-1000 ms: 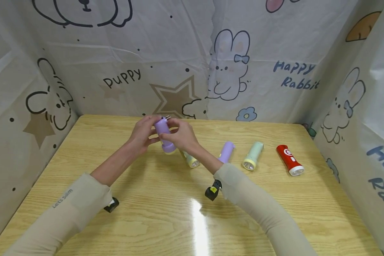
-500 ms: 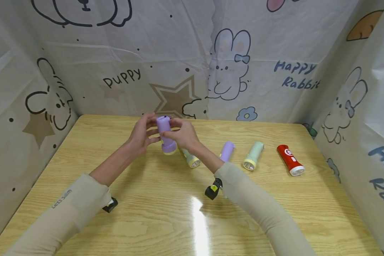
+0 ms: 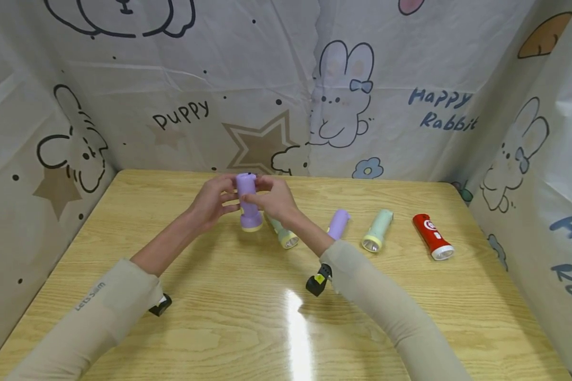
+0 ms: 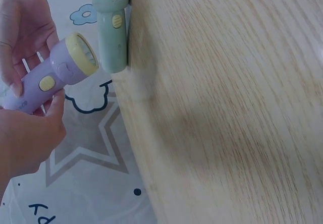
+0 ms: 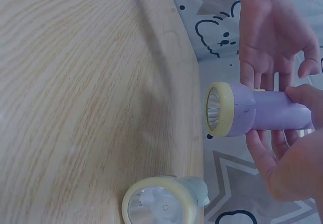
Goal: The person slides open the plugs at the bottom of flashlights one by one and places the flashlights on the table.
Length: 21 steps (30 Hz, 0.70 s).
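A purple flashlight [image 3: 248, 203] with a pale yellow rim stands nearly upright above the table, lens end down. My right hand [image 3: 277, 200] grips it, thumb across the barrel and fingers around the far side. Metal prongs [image 5: 306, 132] stick out near its tail in the right wrist view. Extended fingers of my left hand [image 3: 213, 201] touch the barrel from the left; in the right wrist view the left thumb stands apart from it. A yellow switch [image 4: 47, 84] faces the left wrist camera. Just behind the right hand, a green flashlight [image 3: 284, 235] lies on the table, partly hidden.
Right of the hands lie a second purple flashlight [image 3: 338, 223], partly behind the right forearm, another green flashlight [image 3: 377, 230] and a red flashlight [image 3: 431, 235] with a white rim. A printed cloth [image 3: 181, 79] hangs behind and beside the wooden table [image 3: 229, 328].
The purple flashlight has turned more upright and shifted slightly right. The prongs at its tail no longer show in the head view. The left fingers have moved down from its top end.
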Each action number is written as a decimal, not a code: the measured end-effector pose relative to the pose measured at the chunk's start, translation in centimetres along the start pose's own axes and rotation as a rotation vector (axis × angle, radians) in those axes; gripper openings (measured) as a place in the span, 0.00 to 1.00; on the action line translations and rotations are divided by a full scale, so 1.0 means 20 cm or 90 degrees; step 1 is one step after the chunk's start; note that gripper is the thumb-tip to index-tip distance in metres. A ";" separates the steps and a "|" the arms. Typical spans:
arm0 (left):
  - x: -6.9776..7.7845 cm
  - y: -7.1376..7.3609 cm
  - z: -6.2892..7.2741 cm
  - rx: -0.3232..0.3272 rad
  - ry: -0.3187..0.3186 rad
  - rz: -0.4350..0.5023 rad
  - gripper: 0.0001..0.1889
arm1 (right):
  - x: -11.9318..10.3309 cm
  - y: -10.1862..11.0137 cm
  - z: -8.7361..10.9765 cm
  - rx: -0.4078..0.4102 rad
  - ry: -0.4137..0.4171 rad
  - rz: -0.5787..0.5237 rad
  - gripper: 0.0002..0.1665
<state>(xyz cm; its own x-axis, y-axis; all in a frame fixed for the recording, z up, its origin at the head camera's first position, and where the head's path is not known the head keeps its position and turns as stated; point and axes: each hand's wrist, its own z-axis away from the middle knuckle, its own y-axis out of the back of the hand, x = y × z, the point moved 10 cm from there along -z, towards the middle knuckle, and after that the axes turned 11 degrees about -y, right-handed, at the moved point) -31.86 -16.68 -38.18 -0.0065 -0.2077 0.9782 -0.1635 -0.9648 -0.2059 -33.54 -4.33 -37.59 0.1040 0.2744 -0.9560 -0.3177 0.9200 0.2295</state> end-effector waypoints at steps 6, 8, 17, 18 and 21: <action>-0.01 0.01 -0.01 -0.023 -0.001 -0.040 0.27 | 0.01 0.00 0.00 -0.003 -0.006 -0.023 0.25; -0.01 0.01 -0.01 -0.028 -0.001 -0.055 0.26 | 0.02 0.00 0.00 -0.005 -0.010 -0.034 0.25; -0.03 0.01 0.00 -0.046 0.011 -0.096 0.28 | 0.03 -0.01 -0.01 -0.004 -0.029 -0.058 0.25; -0.03 0.01 0.00 -0.047 0.012 -0.099 0.28 | 0.03 -0.01 -0.01 -0.003 -0.028 -0.059 0.25; -0.03 0.00 0.00 -0.055 0.009 -0.113 0.29 | 0.03 0.00 -0.01 0.003 -0.028 -0.067 0.24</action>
<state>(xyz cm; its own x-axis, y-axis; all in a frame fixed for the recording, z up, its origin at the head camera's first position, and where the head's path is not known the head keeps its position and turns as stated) -31.94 -16.53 -38.76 0.0158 -0.0325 0.9993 -0.2473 -0.9685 -0.0276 -33.60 -4.25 -38.26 0.1785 0.1878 -0.9659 -0.2981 0.9458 0.1288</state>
